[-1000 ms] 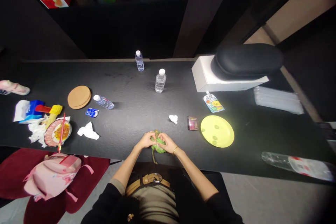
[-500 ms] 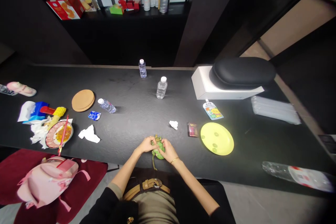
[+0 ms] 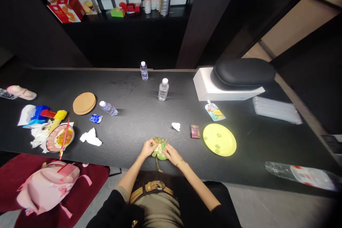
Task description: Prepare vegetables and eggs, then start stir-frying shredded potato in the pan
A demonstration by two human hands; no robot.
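Note:
A green lotus seed pod (image 3: 160, 152) with a ragged brownish rim and a thin stem lies at the table's near edge, its pale inside showing. My left hand (image 3: 148, 148) is closed in a pinch on the pod's left edge. From the other side, my right hand (image 3: 172, 154) grips its right edge, fingers bent over it. Right of the hands, a yellow plate (image 3: 227, 139) carries several small greenish round pieces. Between plate and pod are a dark red small box (image 3: 195, 131) and a crumpled white tissue (image 3: 176, 126).
Water bottles (image 3: 164, 89) stand towards the back. A white box (image 3: 204, 85) bears a black case (image 3: 244, 73). Left are a bowl (image 3: 50, 139) with chopsticks, cork mats (image 3: 84, 103) and another tissue (image 3: 91, 137). A large clear bottle (image 3: 301, 175) lies at the right edge.
The pod is spread wider, with more of its pale inside visible. My hands have moved slightly apart. The view has shifted a little.

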